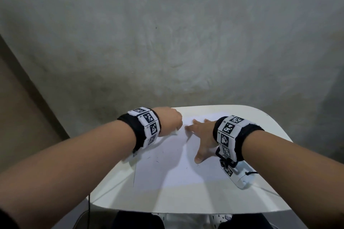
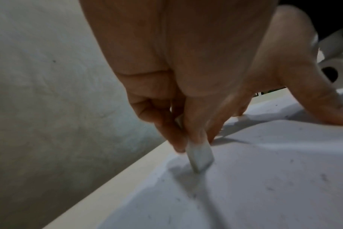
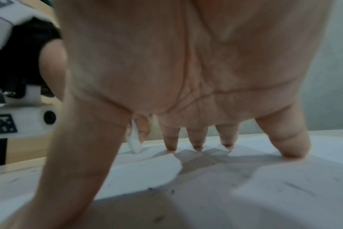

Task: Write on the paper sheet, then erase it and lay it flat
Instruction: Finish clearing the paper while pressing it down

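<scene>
White table [image 1: 186, 201] (paper sheet [image 1: 167, 163] on top), concrete wall [image 1: 167, 33].

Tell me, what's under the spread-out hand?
The right hand presses its fingertips on the paper sheet, which lies on the white table. Any marks beneath the fingers are hidden.

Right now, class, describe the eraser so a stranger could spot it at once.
Start at the white table and the paper sheet lying on it. At the sheet's far left, the left hand pinches the eraser, a small white block pressed end-down on the paper; the right hand only presses flat.
</scene>
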Demonstrator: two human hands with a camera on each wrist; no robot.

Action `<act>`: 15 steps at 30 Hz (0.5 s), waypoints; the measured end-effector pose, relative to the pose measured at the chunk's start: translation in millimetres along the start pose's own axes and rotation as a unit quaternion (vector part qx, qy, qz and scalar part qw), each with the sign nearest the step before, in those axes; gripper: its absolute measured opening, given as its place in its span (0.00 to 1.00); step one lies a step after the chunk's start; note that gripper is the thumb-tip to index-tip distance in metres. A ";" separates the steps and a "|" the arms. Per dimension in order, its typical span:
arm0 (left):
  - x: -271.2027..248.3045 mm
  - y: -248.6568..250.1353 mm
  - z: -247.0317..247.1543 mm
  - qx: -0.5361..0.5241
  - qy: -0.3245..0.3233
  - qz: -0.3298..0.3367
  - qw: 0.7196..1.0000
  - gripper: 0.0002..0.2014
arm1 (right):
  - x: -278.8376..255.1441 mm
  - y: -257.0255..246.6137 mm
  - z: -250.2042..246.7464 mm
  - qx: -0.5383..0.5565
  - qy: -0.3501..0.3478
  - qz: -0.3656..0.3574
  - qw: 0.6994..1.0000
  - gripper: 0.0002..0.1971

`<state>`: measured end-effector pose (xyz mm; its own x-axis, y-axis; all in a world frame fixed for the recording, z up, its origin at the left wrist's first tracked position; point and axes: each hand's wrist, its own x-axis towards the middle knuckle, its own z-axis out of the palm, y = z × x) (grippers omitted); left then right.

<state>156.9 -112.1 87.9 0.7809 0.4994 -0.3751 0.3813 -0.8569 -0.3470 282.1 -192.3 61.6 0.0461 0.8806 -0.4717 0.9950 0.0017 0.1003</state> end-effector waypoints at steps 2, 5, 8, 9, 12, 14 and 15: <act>-5.2 -4.9 -0.5 0.004 -0.044 -0.012 0.999 0.15 | 1.0 0.9 0.3 -0.007 -0.002 0.002 1.000 0.51; -6.5 -4.3 -1.5 0.008 -0.059 -0.019 0.998 0.15 | 1.7 1.7 0.2 -0.008 -0.014 0.013 1.000 0.55; -6.4 -1.3 8.6 -0.010 0.007 -0.007 1.000 0.12 | 2.1 1.2 -1.2 -0.009 -0.019 0.015 1.000 0.55; -8.5 -2.6 15.6 -0.026 0.031 -0.008 0.999 0.11 | 2.6 0.7 -1.4 -0.009 -0.023 0.015 1.000 0.56; -22.7 -15.1 36.3 -0.091 0.070 -0.018 0.993 0.12 | 2.9 2.4 -1.5 -0.010 -0.030 0.017 0.999 0.58; -36.8 -22.2 48.0 -0.113 0.061 -0.025 0.991 0.13 | 2.9 2.8 -0.8 -0.007 -0.024 0.014 1.000 0.57; -43.5 -23.4 51.9 -0.118 0.048 -0.027 0.992 0.14 | 2.8 2.8 -0.5 -0.005 -0.021 0.013 1.000 0.57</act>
<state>88.3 -107.2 67.7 0.7958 0.5401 -0.2738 0.5194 -0.8413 -0.1499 284.9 -189.5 60.9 0.0759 0.8595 -0.5054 0.9925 -0.0164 0.1211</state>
